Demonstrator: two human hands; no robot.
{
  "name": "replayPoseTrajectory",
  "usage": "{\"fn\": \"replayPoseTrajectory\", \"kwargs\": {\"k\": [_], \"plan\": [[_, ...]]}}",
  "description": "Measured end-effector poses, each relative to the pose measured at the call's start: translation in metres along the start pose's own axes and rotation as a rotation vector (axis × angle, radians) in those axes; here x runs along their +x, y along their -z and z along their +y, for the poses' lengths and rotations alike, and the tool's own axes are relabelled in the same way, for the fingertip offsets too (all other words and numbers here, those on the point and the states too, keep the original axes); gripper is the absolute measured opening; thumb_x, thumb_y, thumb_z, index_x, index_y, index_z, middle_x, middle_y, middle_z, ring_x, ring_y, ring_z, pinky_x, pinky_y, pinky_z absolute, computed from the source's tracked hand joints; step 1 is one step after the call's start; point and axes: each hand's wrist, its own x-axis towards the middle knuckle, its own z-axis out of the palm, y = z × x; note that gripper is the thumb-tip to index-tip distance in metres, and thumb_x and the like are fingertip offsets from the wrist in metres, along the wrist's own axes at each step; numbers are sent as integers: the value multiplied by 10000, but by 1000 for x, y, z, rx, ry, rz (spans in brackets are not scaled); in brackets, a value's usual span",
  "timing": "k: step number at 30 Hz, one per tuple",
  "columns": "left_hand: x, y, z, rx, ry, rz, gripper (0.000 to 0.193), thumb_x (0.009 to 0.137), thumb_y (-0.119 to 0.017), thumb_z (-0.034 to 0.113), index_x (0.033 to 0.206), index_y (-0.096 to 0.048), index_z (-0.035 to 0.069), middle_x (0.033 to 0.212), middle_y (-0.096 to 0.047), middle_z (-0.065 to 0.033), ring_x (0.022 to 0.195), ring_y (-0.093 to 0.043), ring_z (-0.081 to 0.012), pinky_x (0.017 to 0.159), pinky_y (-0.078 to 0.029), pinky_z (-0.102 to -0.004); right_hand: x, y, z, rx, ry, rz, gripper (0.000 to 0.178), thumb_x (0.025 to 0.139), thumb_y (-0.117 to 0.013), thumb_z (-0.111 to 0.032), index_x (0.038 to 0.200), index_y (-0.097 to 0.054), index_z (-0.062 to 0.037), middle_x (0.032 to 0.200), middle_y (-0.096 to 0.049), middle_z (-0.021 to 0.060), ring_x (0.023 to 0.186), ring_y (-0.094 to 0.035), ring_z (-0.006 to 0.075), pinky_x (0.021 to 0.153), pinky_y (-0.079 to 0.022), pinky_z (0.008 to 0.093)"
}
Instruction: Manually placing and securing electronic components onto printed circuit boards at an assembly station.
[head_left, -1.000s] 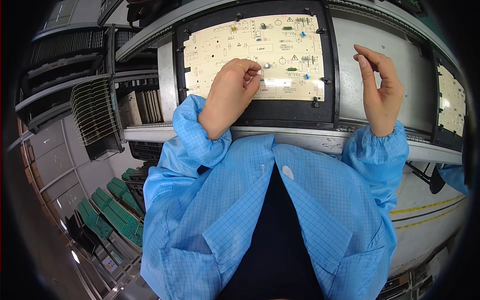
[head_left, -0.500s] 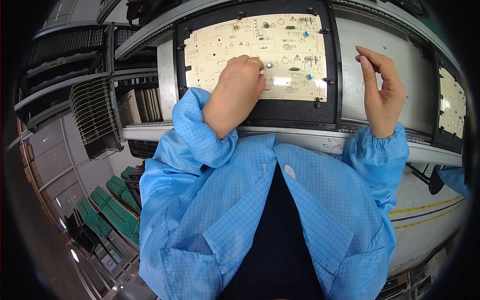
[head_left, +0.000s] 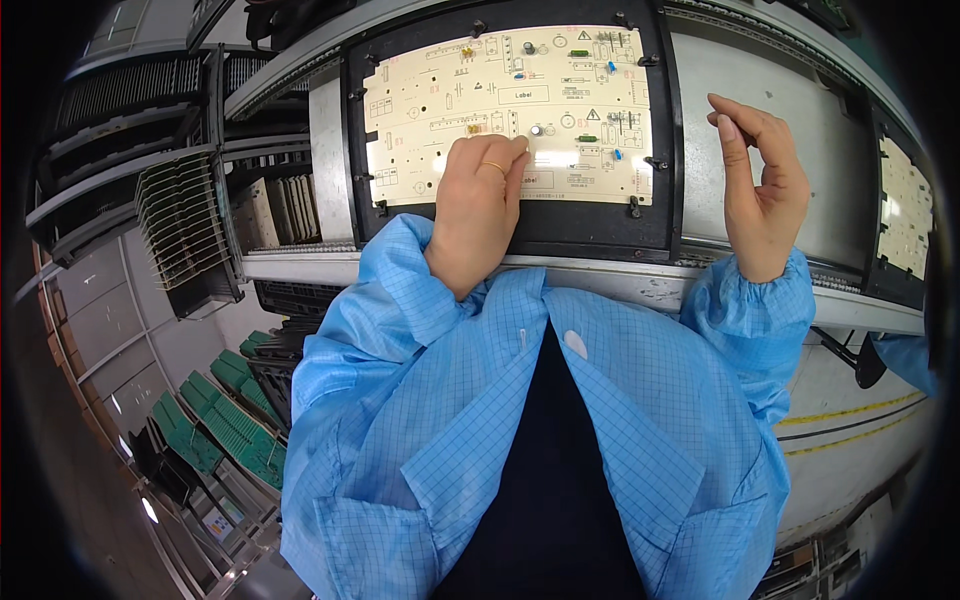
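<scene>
A cream circuit board panel (head_left: pixel 400 150) lies in a black frame (head_left: pixel 590 225), with two matching printed halves. My left hand (head_left: pixel 475 195) is over its near half, thumb and forefinger pinched at the surface; whatever is between the fingertips cannot be made out. Close to those fingers stand a small round capacitor (head_left: pixel 537 131) and a yellow component (head_left: pixel 474 129). Further right on the near half are a green component (head_left: pixel 587 139) and a blue one (head_left: pixel 618 154). To the right of the frame, my right hand (head_left: pixel 765 195) hovers with thumb and forefinger apart, nothing visible in it.
Metal conveyor rails (head_left: pixel 640 278) run along the near and far sides of the frame. Another framed board (head_left: pixel 903 210) sits at the far right. Racks (head_left: pixel 180 215) with upright boards stand at the left, and green boards (head_left: pixel 235 420) are lower down.
My left hand has drawn back a little toward me and turned more upright, uncovering the yellow component on the near half. The right hand has hardly moved.
</scene>
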Motion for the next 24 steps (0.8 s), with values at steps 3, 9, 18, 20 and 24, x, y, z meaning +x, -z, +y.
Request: {"fn": "replayPoseTrajectory", "kwargs": {"k": [3, 9, 18, 20, 24], "plan": [[-5, -1, 3, 17, -75, -21, 348, 758, -595, -73, 1104, -631, -51, 971, -570, -157, 916, -530, -323, 810, -470, -382, -1, -1, 1, 28, -4, 4, 188, 949, -585, -63, 1105, -683, -29, 1011, -662, 90, 956, -623, 166, 878, -481, 279], [-12, 1, 17, 217, -82, -205, 532, 686, -581, -83, 1216, -555, -122, 997, -494, -156, 915, -456, -315, 839, -448, -364, -3, -3, 5, 33, 22, 44, 167, 907, -621, -37, 1052, -702, -22, 943, -677, 93, 866, -601, 179, 770, -494, 277], [3, 14, 12, 138, -41, -228, 494, 723, -504, -126, 1192, -629, -31, 969, -577, -105, 943, -493, -314, 862, -462, -379, -2, 0, 10, 6, -18, 13, 189, 949, -585, -58, 1108, -681, -19, 990, -667, 92, 953, -635, 162, 871, -487, 276], [21, 29, -6, -33, -43, -273, 421, 774, -498, -109, 1148, -657, -2, 975, -616, -114, 958, -525, -321, 875, -458, -388, -1, -1, 10, 14, -25, 20, 186, 948, -586, -52, 1103, -680, -17, 984, -667, 90, 943, -637, 159, 863, -485, 272], [10, 38, 4, -108, 9, -139, 291, 756, -658, 4, 1045, -640, 39, 991, -584, -145, 955, -505, -367, 866, -434, -418, 0, -4, 12, 16, -38, 46, 178, 943, -583, -33, 1094, -675, -8, 965, -666, 84, 910, -640, 149, 831, -482, 260]]}}
